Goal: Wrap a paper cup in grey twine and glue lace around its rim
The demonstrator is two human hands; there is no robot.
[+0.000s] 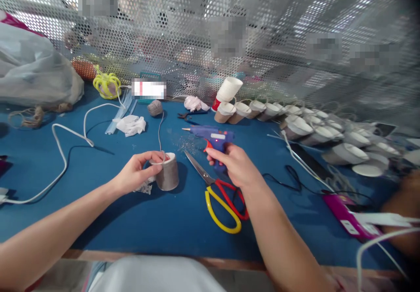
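My right hand is wrapped round the handle of a blue hot glue gun, whose nozzle points left above the table. My left hand grips a small paper cup by its rim. Grey cord covers the cup's outside, and a strand runs from it to a ball of cord farther back. Between the hands, below the glue gun, lie large scissors with one red and one yellow handle, blades partly under no object.
Many cord-wrapped cups line the back right. Pliers, crumpled tissue and clear glue sticks lie at the back. A white cable loops on the left; a purple power strip sits right. A perforated metal screen stands behind.
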